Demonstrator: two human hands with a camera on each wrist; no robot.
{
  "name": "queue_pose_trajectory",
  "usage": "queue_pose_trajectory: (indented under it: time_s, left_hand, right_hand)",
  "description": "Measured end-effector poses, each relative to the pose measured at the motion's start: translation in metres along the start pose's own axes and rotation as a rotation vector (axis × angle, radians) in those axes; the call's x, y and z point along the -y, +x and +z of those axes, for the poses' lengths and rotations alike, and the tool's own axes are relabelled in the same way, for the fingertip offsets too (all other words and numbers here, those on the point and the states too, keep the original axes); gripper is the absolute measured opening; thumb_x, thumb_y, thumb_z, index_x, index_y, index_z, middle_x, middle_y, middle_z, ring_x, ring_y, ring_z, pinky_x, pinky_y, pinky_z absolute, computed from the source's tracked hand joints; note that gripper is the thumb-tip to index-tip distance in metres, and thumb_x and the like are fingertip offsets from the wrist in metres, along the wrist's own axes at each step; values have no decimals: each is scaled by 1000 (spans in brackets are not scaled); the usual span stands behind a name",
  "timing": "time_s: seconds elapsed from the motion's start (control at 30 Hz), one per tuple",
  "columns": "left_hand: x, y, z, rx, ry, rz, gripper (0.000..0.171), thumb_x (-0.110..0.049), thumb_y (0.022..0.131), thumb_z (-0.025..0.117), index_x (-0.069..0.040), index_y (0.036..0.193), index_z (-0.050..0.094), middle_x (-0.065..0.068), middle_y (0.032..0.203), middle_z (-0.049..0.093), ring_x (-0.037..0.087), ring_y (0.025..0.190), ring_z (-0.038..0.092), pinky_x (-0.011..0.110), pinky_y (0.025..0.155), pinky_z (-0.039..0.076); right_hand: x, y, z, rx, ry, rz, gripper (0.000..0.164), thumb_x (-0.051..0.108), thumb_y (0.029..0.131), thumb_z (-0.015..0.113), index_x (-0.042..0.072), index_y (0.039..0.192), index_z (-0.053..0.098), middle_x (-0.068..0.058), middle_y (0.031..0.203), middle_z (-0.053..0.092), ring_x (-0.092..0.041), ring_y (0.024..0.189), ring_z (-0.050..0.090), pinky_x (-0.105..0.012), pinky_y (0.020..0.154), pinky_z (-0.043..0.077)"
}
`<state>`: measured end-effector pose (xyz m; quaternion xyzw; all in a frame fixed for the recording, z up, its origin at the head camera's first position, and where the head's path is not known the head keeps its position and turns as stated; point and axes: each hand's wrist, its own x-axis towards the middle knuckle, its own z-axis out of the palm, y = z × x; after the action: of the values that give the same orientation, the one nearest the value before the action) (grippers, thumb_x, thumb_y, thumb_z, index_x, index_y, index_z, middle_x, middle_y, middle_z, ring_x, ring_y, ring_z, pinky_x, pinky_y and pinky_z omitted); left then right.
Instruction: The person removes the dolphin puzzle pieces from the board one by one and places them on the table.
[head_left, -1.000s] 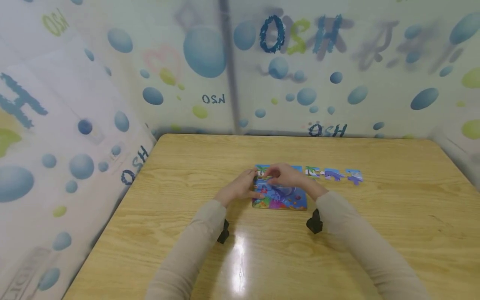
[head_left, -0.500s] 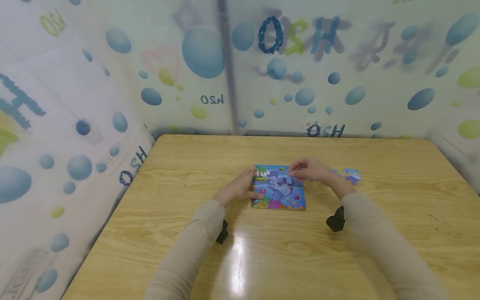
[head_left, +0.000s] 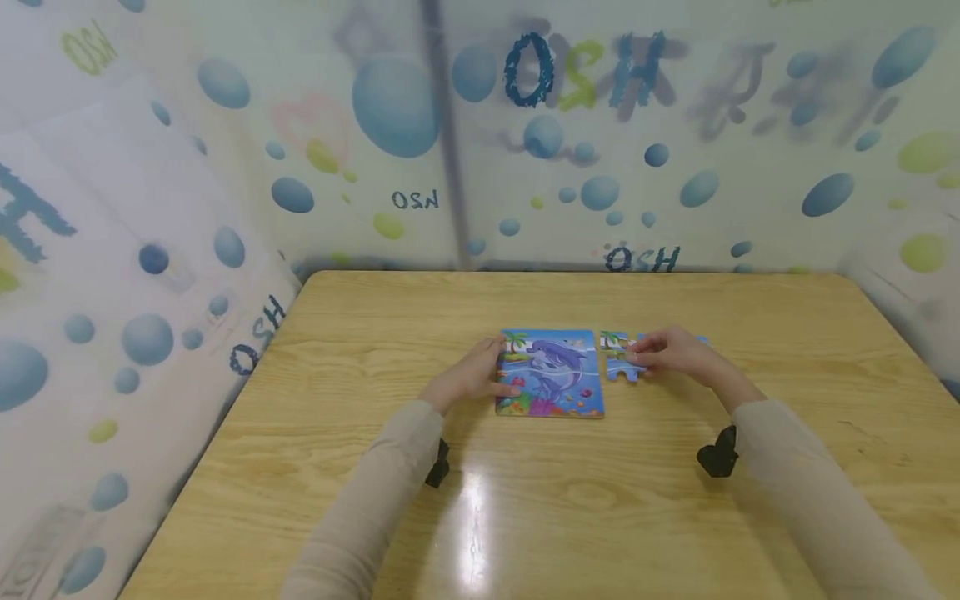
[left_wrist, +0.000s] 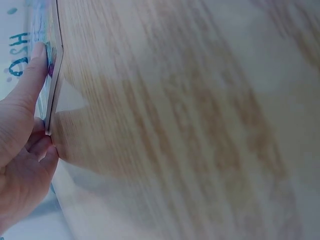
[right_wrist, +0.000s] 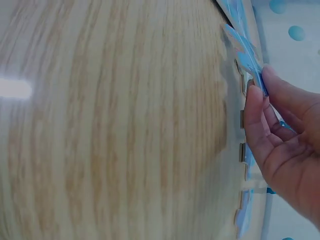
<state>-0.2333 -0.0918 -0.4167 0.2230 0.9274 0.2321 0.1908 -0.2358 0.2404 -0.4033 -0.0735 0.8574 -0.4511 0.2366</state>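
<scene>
Right of centre, the right hand [head_left: 677, 352], having moved off the puzzle board [head_left: 551, 373] at mid-frame, pinches a puzzle piece [head_left: 619, 368] beside loose pieces [head_left: 612, 340], now apart from the board, whose left edge the left hand [head_left: 474, 375] grips.

We log the left hand [head_left: 467, 372] at the nine o'clock edge of the dolphin board [head_left: 555, 371], gripping it, thumb on the face. Right hand [head_left: 678, 352], three o'clock of board, pinches a blue jigsaw piece [head_left: 619, 367]. Palm-tree piece [head_left: 612, 338] sits at two, just beside. Wooden table [head_left: 345, 358] underneath; bubble-print wall [head_left: 495, 167] at twelve.
</scene>
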Motion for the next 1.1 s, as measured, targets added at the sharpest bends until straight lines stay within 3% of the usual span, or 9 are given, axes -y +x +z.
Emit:
queue_pose_trajectory:
  time_s: [0.17,0.3,0.5,0.67,0.83,1.1]
  left_hand:
    - [2,0,0,6,13,12,85,-38,79,68,2,141,25,19,152,14,33,140,15,41,116,17]
    - [2,0,1,13,16,2,87,-39,80,67,2,142,23,19,152,12,32,141,13,40,117,16]
    - [1,0,-1,24,-2,-15,89,-40,80,66,2,143,20,17,153,9,31,141,11,40,117,14]
    - [2,1,-2,26,-12,-21,90,-40,79,67,1,143,18,17,153,9,31,141,11,40,117,14]
    - [2,0,-2,29,-17,-26,93,-40,79,66,1,144,15,17,153,8,31,141,10,40,117,14]
    - [2,1,-1,31,-10,-20,92,-39,80,66,2,144,14,18,153,9,32,141,10,41,117,15]
  right_hand:
    - [-5,3,3,-31,-61,44,40,19,87,62,-8,116,56,-7,93,66,-5,70,59,-21,64,55]
    - [-5,7,8,-62,-140,23,39,20,86,63,-6,113,56,-16,97,64,-8,69,58,-23,61,54]
    - [1,8,12,-97,-224,22,34,19,85,64,-4,109,57,-10,88,57,-13,71,52,-23,60,50]
    - [10,7,14,-110,-235,12,33,20,86,63,-2,109,57,-11,92,57,-15,74,51,-23,60,48]
    - [22,9,20,-129,-285,-77,32,22,86,63,-1,108,60,-14,94,60,-17,77,53,-24,61,45]
    - [47,23,49,-27,-294,-209,36,17,86,63,-5,115,57,-20,105,62,-28,92,60,-36,78,53]
